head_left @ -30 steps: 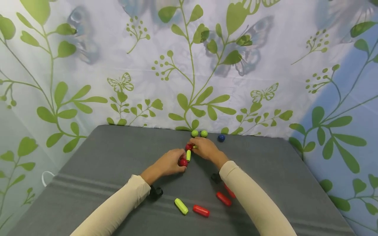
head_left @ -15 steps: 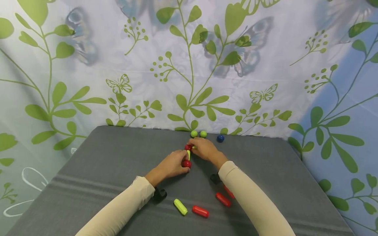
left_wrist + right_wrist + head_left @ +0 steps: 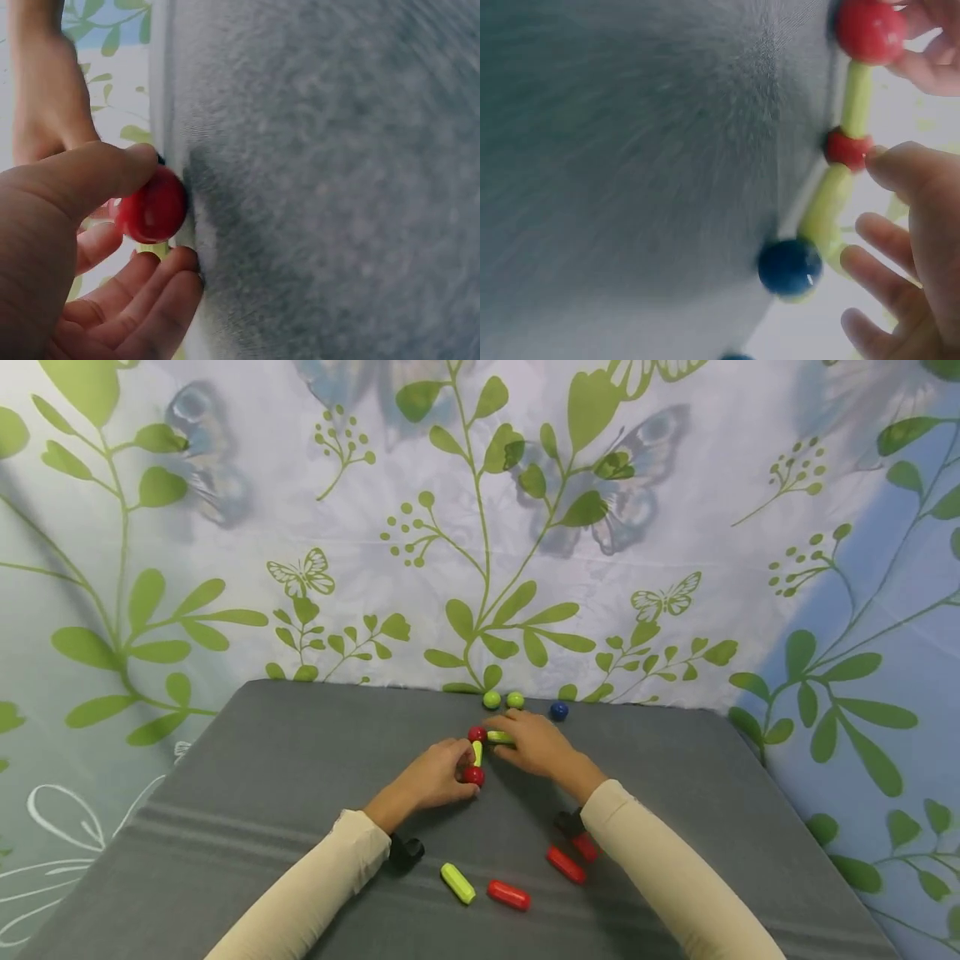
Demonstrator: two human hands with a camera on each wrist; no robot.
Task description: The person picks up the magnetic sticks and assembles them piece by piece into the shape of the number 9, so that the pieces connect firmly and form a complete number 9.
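From the head view, the left hand [image 3: 431,774] pinches a red ball [image 3: 472,775] on the grey bench [image 3: 247,777], and a short green rod [image 3: 477,752] runs from that ball away from the person to a second red ball [image 3: 477,734]. The right hand [image 3: 536,743] rests on another green rod [image 3: 498,737] just right of the second red ball. Beyond that ball lie two green balls [image 3: 503,699] and a blue ball [image 3: 558,711]; nearer the person than it lie a loose green rod [image 3: 458,883] and red rods [image 3: 509,895]. In the left wrist view, thumb and fingers [image 3: 161,281] close round the red ball. In the right wrist view, the fingers [image 3: 885,274] seem to touch the angled rod loosely rather than clench it, though the edge of the picture hides much.
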